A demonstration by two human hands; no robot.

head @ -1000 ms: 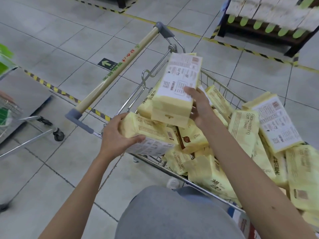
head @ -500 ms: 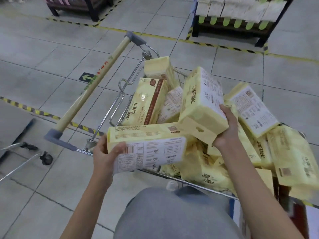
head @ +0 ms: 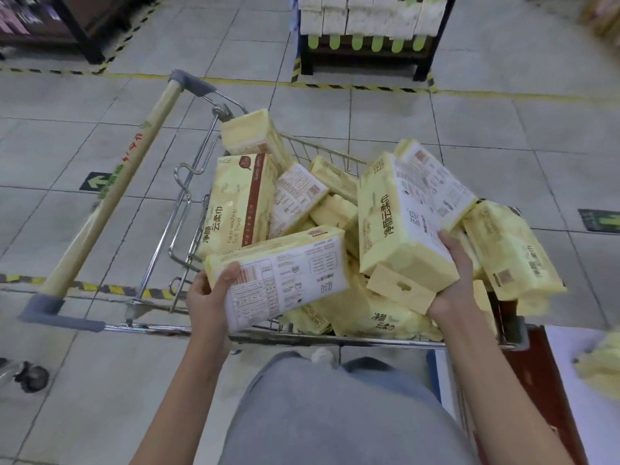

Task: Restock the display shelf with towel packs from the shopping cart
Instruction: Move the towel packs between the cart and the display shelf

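Yellow towel packs (head: 235, 203) fill the wire cart (head: 161, 328). Left grip (head: 209, 297) is curled round the near end of a flat pack (head: 285, 273) over the cart's near-left corner. Right grip (head: 453, 280) clasps an upright pack (head: 399, 223) from below. Display shelf (head: 369, 58) stands far off, well apart.

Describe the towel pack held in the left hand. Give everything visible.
The towel pack is an oblong block in soft, pale yellow plastic wrap. Its white back panel faces up, printed with a barcode and small text. It lies roughly level, right end slightly raised, above the near left corner of the shopping cart, over loose packs. The left hand grips its left end, thumb on the panel by the barcode, fingers hidden beneath. Whether it touches the packs below cannot be told.
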